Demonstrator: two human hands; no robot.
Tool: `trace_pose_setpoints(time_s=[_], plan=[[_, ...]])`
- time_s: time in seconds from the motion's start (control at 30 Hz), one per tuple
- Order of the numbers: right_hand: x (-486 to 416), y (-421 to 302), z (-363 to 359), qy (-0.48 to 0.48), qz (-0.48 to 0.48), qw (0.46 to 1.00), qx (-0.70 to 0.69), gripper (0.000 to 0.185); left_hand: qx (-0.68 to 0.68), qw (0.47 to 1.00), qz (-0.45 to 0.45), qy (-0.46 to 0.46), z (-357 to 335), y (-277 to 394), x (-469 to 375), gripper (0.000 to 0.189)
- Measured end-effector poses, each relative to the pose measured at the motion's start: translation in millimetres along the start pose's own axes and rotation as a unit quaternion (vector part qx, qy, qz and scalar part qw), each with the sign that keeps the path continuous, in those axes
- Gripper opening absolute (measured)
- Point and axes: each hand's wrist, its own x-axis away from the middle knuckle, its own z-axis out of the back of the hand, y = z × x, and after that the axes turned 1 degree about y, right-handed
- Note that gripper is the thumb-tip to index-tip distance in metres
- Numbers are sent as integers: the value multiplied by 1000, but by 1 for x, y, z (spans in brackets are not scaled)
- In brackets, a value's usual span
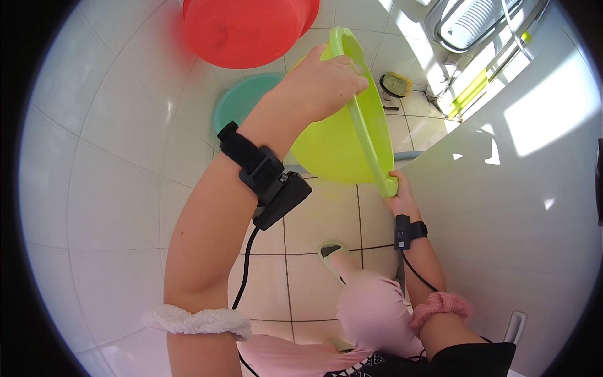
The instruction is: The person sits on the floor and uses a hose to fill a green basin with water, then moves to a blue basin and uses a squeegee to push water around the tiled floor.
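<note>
A yellow-green plastic basin (330, 146) is tilted steeply on its side above the tiled floor. Its thick rim runs down the middle of the view, and its hollow side faces right. My left hand (325, 87) grips the upper part of the rim with the fingers curled over it. Lower down, my right hand (400, 191) holds the rim's near end, with the thumb on top. A teal basin (242, 101) stands behind my left forearm and is partly hidden. Both wrists carry black strapped devices with cables.
A red plastic basin (245, 33) is at the top, near the white tiled wall (113, 188). A smooth white panel (499, 202) rises close on the right. A grey hose (407, 155) crosses the floor. Beyond lies a round dark-rimmed object (395, 85). My slippered foot (337, 257) is below.
</note>
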Motion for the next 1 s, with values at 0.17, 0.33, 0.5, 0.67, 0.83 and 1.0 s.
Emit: trace_pose_setpoints(time_s=[0.17, 0.33, 0.5, 0.67, 0.83, 1.0], plan=[[-17, 10, 5, 64, -13, 996, 65, 22, 64, 995, 77, -4, -16, 0, 39, 17], [5, 36, 0, 24, -145, 975, 166, 23, 52, 988, 132, -58, 22, 29, 127, 22], [32, 63, -31, -104, -318, 908, 251, 26, 178, 935, 283, -116, 98, 99, 200, 33], [2, 80, -44, -217, -266, 707, 618, 45, 139, 892, 411, -128, 110, 180, 259, 35], [-122, 129, -45, -222, 221, 278, 908, 67, 104, 882, 458, -46, 46, 239, 351, 33], [-193, 139, -42, -161, 237, 214, 934, 62, 92, 864, 494, -25, 16, 274, 374, 33]])
